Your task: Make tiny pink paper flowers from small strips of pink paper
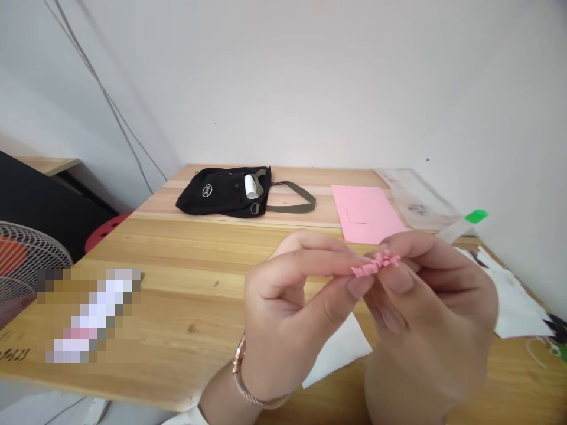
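Both my hands are raised above the wooden table point(177, 283), pinching a small pleated strip of pink paper point(375, 265) between them. My left hand point(296, 301) grips its left end with thumb and forefinger; a rose-gold watch sits on that wrist. My right hand point(432, 307) holds the right end between thumb and fingertips. The strip looks folded like a tiny accordion. It is partly hidden by my fingers.
A black bag point(221, 192) with an olive strap and a white roll lies at the table's far side. A pink sheet point(365, 212) lies to its right. White papers point(514, 295) lie at the right edge and under my hands. A fan point(22, 260) stands left.
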The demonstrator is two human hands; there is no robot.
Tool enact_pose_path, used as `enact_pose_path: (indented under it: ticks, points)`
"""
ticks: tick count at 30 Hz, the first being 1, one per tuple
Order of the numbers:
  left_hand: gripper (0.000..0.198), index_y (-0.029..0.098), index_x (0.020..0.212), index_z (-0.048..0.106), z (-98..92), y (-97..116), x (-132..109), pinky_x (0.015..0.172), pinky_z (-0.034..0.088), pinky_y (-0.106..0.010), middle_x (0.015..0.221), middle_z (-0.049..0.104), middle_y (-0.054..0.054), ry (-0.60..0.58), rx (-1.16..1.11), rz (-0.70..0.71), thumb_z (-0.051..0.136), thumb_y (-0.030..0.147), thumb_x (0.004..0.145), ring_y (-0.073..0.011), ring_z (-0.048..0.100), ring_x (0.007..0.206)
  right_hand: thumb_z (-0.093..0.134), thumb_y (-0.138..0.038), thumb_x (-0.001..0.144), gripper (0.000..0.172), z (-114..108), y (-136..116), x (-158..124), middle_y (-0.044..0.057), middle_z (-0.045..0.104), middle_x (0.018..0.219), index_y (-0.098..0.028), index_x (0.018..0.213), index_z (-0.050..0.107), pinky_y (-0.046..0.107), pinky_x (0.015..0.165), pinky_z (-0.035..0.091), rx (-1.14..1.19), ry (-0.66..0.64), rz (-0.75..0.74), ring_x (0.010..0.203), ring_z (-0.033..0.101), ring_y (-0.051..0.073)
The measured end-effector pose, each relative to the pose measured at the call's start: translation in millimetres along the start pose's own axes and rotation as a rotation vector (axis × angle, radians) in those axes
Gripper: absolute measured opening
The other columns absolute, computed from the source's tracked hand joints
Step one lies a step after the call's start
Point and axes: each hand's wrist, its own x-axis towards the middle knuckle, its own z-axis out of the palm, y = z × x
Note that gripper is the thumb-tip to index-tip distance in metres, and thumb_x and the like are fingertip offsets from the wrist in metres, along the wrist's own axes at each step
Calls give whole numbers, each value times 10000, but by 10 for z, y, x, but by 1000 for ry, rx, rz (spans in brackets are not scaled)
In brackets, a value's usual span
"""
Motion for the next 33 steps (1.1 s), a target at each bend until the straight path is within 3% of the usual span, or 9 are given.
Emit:
enact_pose_path:
  ticks: [13,20,26,33]
  points:
    - [141,263,783,667,-7,-5,-9,639,507,-264,771,600,-3,-23,-6,11,614,151,716,-111,570,699,587,-222,746,49,13,-22,8,-67,453,423,-248,736,627,186,259,204,197,-95,108,284,268,36]
    - [176,257,795,662,2,8,-47,620,497,-252,767,604,-8,10,61,28,602,111,717,-116,564,701,619,-217,722,50,23,2,-36,-63,428,405,-262,739,632,202,327,310,140,-21,58,336,345,65]
    - [157,237,794,652,19,43,-61,576,482,-248,740,599,-23,41,163,68,603,115,707,-126,549,676,627,-191,712,87,43,5,-61,-10,563,538,-270,749,626,239,381,407,4,50,-59,448,503,118]
    - [155,216,839,646,76,43,-41,597,482,-264,748,603,-40,-17,155,86,607,167,697,-136,547,677,654,-187,679,86,-65,-67,-2,-19,536,486,-268,707,643,209,300,300,-79,20,-38,369,408,86]
